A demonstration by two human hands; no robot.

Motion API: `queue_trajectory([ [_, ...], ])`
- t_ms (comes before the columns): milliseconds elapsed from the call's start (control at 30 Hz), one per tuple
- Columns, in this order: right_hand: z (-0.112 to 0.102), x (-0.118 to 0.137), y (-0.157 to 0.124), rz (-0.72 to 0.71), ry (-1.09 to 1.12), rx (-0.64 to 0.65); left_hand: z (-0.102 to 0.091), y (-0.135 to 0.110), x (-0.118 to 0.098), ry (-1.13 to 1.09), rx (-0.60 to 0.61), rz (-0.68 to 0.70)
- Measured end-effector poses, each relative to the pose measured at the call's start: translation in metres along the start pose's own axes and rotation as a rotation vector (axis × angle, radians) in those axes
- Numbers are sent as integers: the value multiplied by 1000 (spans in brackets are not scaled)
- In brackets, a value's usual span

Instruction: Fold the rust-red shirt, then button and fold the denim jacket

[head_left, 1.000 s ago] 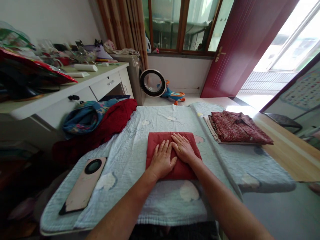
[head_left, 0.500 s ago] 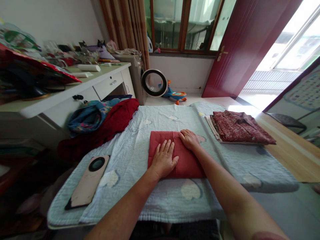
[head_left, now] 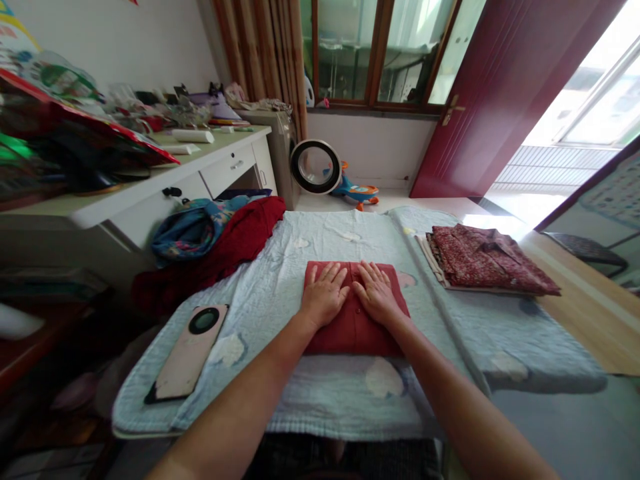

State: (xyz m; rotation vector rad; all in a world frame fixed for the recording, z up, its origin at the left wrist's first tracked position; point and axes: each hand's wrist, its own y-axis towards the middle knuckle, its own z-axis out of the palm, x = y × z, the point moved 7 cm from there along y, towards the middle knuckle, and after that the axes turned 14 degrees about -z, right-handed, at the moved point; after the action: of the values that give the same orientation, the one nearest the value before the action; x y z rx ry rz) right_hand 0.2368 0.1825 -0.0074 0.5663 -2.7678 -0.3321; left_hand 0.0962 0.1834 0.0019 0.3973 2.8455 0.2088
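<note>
Closest in, both palms are laid flat and spread open, with nothing gripped: the left hand [head_left: 325,297] and the right hand [head_left: 376,297] are pressed side by side on the far half of a folded red garment [head_left: 355,337]. The garment is set square on a pale blue quilted cover [head_left: 280,300]. Its cloth is judged soft, light and limp, likely to sag out of its fold if pinched at one corner, so it is best taken under both side edges, just outside each hand. Left of the left hand, a phone [head_left: 189,350] is laid camera side up. Right of the right hand and a little beyond, a stack of folded patterned clothes [head_left: 487,257] is seen. Farther left, an unfolded heap of red and blue cloth [head_left: 220,237] is draped below a cluttered desk [head_left: 150,197].
</note>
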Motion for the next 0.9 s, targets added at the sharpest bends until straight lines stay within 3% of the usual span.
queue_trajectory([
  [100, 9, -5, -9, 42, -7, 60, 15, 13, 20, 25, 52, -81],
  [300, 12, -51, -27, 230, -53, 92, 24, 10, 48, -21, 67, -232],
  [433, 2, -74, -47, 333, -92, -21, 17, 6, 65, -113, 60, -333],
  [533, -10, -81, -57, 330, -54, -150, 8, 7, 73, -289, 32, -351],
  [600, -14, -86, -59, 343, 50, -208, 6, 9, 78, -483, 70, -385],
  [700, -13, -96, -58, 473, 273, -249, 8, 11, 83, -841, 172, -531],
  [800, -3, -100, -53, 584, 620, -216, 11, 13, 82, -1112, 217, -684],
  [900, 2, -93, -46, 573, 869, -151, 15, 16, 79, -1216, 248, -767],
])
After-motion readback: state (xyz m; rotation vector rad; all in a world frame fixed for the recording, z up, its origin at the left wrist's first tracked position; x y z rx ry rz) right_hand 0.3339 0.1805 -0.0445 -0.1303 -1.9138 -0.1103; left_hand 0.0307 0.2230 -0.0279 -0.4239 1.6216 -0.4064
